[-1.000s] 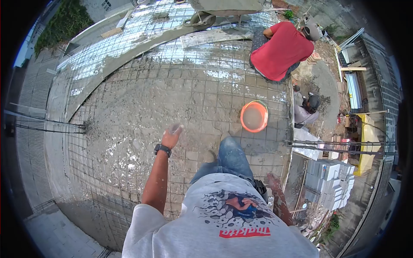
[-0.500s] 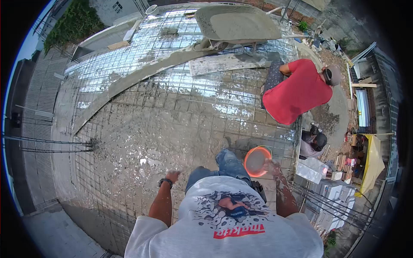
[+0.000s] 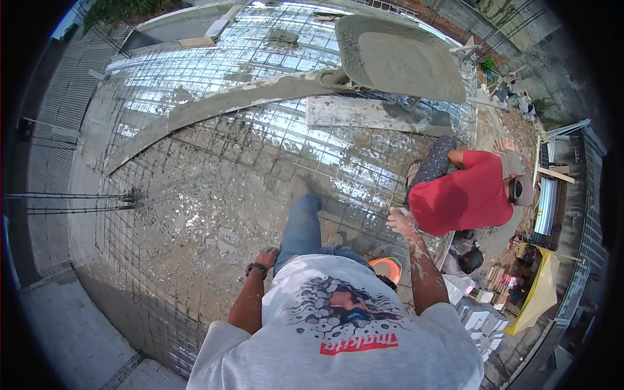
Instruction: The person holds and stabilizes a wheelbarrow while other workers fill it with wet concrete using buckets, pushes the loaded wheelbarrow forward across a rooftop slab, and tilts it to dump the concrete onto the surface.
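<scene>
My left hand [image 3: 268,256], with a dark watch on its wrist, hangs beside my left thigh, fingers loosely stretched and nothing visible in them. My right hand [image 3: 402,221] is splashed with grey cement and reaches forward, fingers spread and nothing held. Below it, partly hidden by my body, stands an orange bucket [image 3: 388,265], apart from the hand. Just right of that hand is the back of a crouching person in a red shirt [image 3: 458,198]. Wet concrete [image 3: 201,221] and a rebar grid surround my legs.
A wheelbarrow [image 3: 406,62] heaped with wet concrete stands ahead. From it a cement-covered plank [image 3: 227,101] runs to the left; another board [image 3: 364,114] lies below. Rebar rods [image 3: 71,203] stick out at left. A second person [image 3: 465,257] is beyond the slab's right edge.
My right hand has left the bucket's rim and moved forward, fingers spread. My body has stepped ahead, so the bucket now sits nearer my waist. My left hand has come closer to my thigh.
</scene>
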`<state>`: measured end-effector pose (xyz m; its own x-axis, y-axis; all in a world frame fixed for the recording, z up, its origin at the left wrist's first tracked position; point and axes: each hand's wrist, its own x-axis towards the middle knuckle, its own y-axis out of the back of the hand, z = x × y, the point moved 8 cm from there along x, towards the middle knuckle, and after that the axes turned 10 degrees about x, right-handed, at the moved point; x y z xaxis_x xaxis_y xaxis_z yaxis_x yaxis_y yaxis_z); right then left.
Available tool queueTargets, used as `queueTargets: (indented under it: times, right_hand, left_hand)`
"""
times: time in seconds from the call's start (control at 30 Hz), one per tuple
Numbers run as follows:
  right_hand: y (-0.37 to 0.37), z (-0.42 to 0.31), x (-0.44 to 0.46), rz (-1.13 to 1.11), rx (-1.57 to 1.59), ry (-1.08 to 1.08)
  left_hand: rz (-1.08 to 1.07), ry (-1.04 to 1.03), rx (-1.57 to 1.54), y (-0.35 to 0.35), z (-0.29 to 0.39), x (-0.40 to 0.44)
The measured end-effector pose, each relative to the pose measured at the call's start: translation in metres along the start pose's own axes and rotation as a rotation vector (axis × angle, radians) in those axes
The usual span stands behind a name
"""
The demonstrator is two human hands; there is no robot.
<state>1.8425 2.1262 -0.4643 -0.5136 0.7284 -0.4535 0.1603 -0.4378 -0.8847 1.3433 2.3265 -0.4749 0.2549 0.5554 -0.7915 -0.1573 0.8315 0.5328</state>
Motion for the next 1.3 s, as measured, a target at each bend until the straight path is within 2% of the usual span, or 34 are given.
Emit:
queueTargets:
  times: [0.07, 0.1, 0.2, 0.23, 0.27, 0.3, 0.33, 0.37, 0.4, 0.43, 0.47, 0.53, 0.57, 0.6, 0.63, 0.7, 0.73, 0.8, 0.87, 0.97, 1.07, 1.1, 1.13, 1.2, 1.3]
  right_hand:
    - [0.048, 0.006, 0.008, 0.611, -0.394, 0.286]
    - [0.056, 0.012, 0.014, 0.662, -0.471, 0.21]
    - [0.034, 0.023, 0.007, 0.787, -1.377, -0.147]
    - [0.026, 0.013, 0.009, 0.81, -1.675, -0.269]
    - [0.02, 0.002, 0.011, 0.823, -1.968, -0.406]
    - [0.015, -0.009, 0.011, 0.843, -2.069, -0.458]
    - [0.012, -0.025, 0.011, 0.861, -2.062, -0.439]
    - [0.013, -0.042, 0.009, 0.905, -1.774, -0.3]
    - [0.019, -0.062, 0.011, 0.931, -1.338, -0.085]
    - [0.024, -0.078, 0.018, 0.904, -0.901, 0.111]
    - [0.027, -0.098, 0.028, 0.834, -0.62, 0.255]
    - [0.026, -0.146, 0.058, 0.71, -0.455, 0.407]
    - [0.032, -0.175, 0.07, 0.878, -0.632, 0.416]
    - [0.011, -0.196, 0.099, 0.513, -0.312, 0.415]
    - [-0.012, -0.214, 0.123, 0.201, 0.023, 0.304]
    - [-0.061, -0.254, 0.139, 0.433, 0.026, 0.319]
    - [-0.066, -0.271, 0.147, 0.547, 0.027, 0.324]
    - [-0.004, -0.299, 0.186, 0.402, 0.025, 0.207]
    - [-0.014, -0.335, 0.213, -0.078, 0.465, 0.067]
    - [0.02, -0.405, 0.206, 0.757, -0.299, 0.119]
    - [-0.055, -0.471, 0.225, 0.441, -0.01, -0.038]
    - [-0.068, -0.491, 0.244, -0.023, 0.168, -0.138]
    - [-0.092, -0.524, 0.248, 0.234, -0.02, -0.08]
    - [-0.165, -0.593, 0.238, 0.793, -0.391, -0.1]
    - [-0.264, -0.687, 0.241, 0.918, -0.567, 0.121]
  left_hand:
    - [-0.087, 0.1, -0.208, 0.032, 0.021, 0.025]
    - [-0.133, 0.153, -0.308, 0.049, 0.027, 0.035]
    - [-0.062, -0.092, -0.076, 0.101, 0.01, 0.127]
    - [-0.154, -0.042, -0.143, 0.129, 0.018, 0.146]
    - [-0.075, 0.017, -0.405, 0.166, 0.027, 0.162]
    - [-0.011, 0.077, -0.662, 0.192, 0.034, 0.18]
    - [-0.021, 0.058, -0.702, 0.222, 0.044, 0.199]
    - [-0.037, 0.05, -0.738, 0.25, 0.061, 0.213]
    - [0.045, 0.033, -0.579, 0.289, 0.088, 0.213]
    - [0.047, 0.036, -0.622, 0.307, 0.093, 0.243]
    - [0.062, 0.013, -0.661, 0.325, 0.113, 0.258]
    - [0.108, -0.022, -0.751, 0.363, 0.153, 0.277]
    - [0.073, -0.064, -0.72, 0.375, 0.175, 0.287]
    - [0.038, -0.088, -0.73, 0.381, 0.19, 0.306]
    - [0.005, -0.106, -0.741, 0.383, 0.2, 0.33]
    - [-0.11, -0.105, -0.784, 0.391, 0.231, 0.355]
    - [-0.098, -0.07, -0.766, 0.398, 0.243, 0.358]
    - [-0.064, -0.015, -0.729, 0.425, 0.274, 0.374]
    - [-0.036, 0.018, -0.717, 0.452, 0.284, 0.395]
    - [-0.03, 0.086, -0.701, 0.477, 0.277, 0.424]
    - [-0.033, 0.127, -0.538, 0.52, 0.279, 0.444]
    - [-0.01, 0.114, -0.497, 0.533, 0.29, 0.45]
    - [0.008, 0.111, -0.46, 0.539, 0.289, 0.451]
    - [0.024, -0.231, -0.328, 0.554, 0.305, 0.482]
    - [-0.043, -0.053, -0.477, 0.582, 0.341, 0.506]
